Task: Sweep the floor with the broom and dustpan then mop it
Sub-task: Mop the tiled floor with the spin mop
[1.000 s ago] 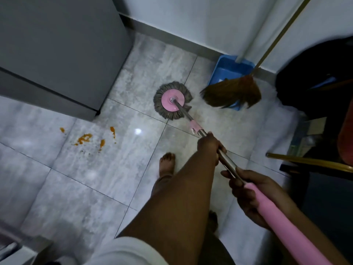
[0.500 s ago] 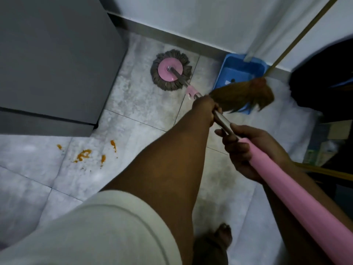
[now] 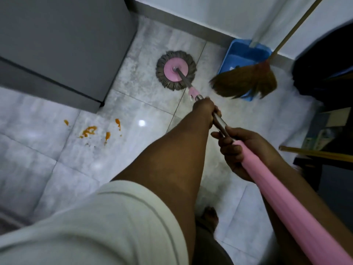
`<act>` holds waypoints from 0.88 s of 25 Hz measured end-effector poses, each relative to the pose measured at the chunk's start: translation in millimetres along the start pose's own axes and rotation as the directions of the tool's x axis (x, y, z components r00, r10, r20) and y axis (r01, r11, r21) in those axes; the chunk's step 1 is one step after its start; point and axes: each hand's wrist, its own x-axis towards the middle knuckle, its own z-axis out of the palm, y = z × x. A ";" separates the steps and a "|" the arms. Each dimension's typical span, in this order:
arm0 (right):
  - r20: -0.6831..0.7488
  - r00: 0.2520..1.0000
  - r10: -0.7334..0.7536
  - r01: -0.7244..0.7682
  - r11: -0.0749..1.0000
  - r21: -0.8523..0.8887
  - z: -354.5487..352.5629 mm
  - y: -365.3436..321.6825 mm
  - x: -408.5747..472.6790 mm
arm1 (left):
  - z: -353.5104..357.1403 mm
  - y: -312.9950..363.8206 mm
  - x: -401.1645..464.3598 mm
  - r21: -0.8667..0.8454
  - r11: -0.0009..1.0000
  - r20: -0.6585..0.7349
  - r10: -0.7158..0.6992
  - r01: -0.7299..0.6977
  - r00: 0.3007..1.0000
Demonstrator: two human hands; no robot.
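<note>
Both hands grasp the pink-and-steel mop handle (image 3: 219, 121), left hand (image 3: 205, 109) ahead of right hand (image 3: 240, 148), its round grey-fringed mop head (image 3: 175, 70) flat on the pale tiled floor (image 3: 57, 159) at upper centre, left of the brown straw broom (image 3: 246, 83) and blue plastic dustpan (image 3: 242, 56).

Dim, soft blur, floor (image 3: 57, 159) glare, edge distortion

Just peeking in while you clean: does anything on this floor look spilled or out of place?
Yes. Orange splatters lie on the pale tiles near the grey cabinet's corner, unwiped. The mop head rests on a tile farther back, apart from them, both hands gripping its handle.
</note>
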 end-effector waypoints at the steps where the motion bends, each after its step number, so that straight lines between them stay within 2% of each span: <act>1: 0.008 1.000 0.026 -0.025 1.000 -0.011 -10.8 22.6 -14.2 | -6.7 -28.4 -9.7 -0.038 0.999 -0.008 0.005 -0.005 1.000; 5: -0.142 0.985 0.094 -0.112 0.986 -0.122 -43.4 110.6 -68.7 | -38.0 -142.3 -56.6 -0.162 0.987 -0.053 -0.030 0.021 0.998; 9: -0.216 0.966 0.143 -0.189 0.959 -0.211 -42.5 167.8 -94.9 | -83.0 -206.3 -89.4 -0.298 0.953 -0.095 -0.081 0.049 0.992; 13: -0.247 0.948 0.201 -0.274 0.909 -0.314 -12.2 189.1 -60.4 | -139.8 -200.1 -85.0 -0.402 0.915 -0.114 -0.100 0.046 0.988; 18: -0.195 0.960 0.201 -0.262 0.888 -0.378 49.3 187.4 23.9 | -210.4 -138.6 -42.9 -0.422 0.906 -0.180 -0.048 -0.033 0.982; 22: -0.159 0.971 0.180 -0.231 0.879 -0.416 83.5 189.7 64.4 | -250.8 -101.8 -25.8 -0.414 0.910 -0.187 -0.045 -0.037 0.981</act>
